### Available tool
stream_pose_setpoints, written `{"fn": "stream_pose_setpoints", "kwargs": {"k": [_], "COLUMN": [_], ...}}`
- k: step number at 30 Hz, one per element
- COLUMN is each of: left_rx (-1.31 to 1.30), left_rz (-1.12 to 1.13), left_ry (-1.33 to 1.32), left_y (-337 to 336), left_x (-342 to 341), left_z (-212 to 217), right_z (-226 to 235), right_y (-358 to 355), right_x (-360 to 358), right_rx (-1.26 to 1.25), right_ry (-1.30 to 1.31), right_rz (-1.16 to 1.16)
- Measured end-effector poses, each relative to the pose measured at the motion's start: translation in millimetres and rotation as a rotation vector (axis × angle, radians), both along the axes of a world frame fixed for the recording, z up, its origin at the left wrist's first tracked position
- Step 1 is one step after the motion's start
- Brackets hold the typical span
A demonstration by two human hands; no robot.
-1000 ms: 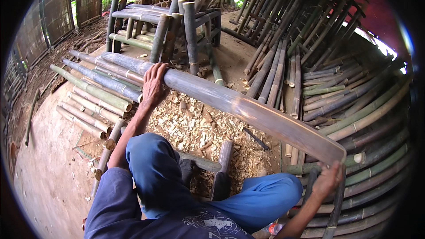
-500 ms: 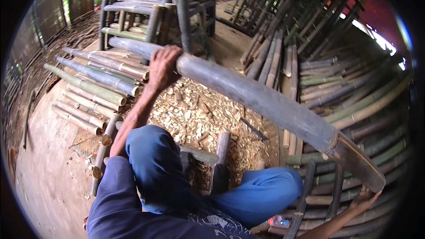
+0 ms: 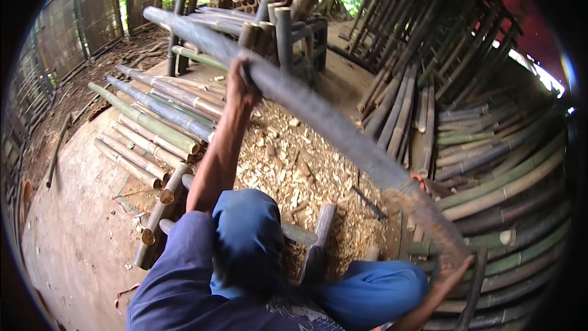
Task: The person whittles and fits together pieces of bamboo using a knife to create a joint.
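Note:
A long grey-green bamboo pole (image 3: 318, 116) runs slantwise across the view, from the upper left down to the lower right, and is blurred with motion. My left hand (image 3: 241, 83) grips it near its upper part, arm stretched out. My right hand (image 3: 450, 273) is at the pole's frayed lower end at the bottom right, fingers on it. My knees in blue trousers (image 3: 245, 233) are below the pole.
Wood chips (image 3: 294, 165) cover the ground ahead. Cut bamboo poles (image 3: 153, 122) lie stacked on the left and more poles (image 3: 490, 184) on the right. A bamboo rack (image 3: 282, 30) stands behind, and a woven fence (image 3: 73, 24) is at far left.
The pole has swung: its left end rose and moved away with my left hand, while its right end dropped lower with my right hand.

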State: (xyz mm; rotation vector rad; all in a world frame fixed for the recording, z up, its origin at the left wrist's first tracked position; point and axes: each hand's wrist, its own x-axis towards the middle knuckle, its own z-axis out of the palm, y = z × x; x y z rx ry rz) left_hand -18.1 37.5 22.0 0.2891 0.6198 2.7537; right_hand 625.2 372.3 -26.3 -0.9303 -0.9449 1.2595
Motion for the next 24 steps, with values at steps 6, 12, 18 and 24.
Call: {"fn": "stream_pose_setpoints", "kwargs": {"k": [6,12,18,24], "left_rx": [-0.039,-0.031,0.019,0.016], "left_rz": [-0.024,-0.009,-0.148,-0.097], "left_ry": [-0.196,0.165,0.273,0.283], "left_y": [-34,-74,-101,-143], "left_x": [-19,-67,-45,-63], "left_z": [-105,-132,-105,-102], "right_z": [-95,-141,-207,-175], "right_y": [-4,-13,32,19], "right_x": [-33,-37,-25,-70], "right_rx": [-0.436,-0.547,-0.385,-0.534], "right_ry": [-0.079,0.189,0.319,0.046], "right_rz": [0.24,0.421,0.544,0.175]}}
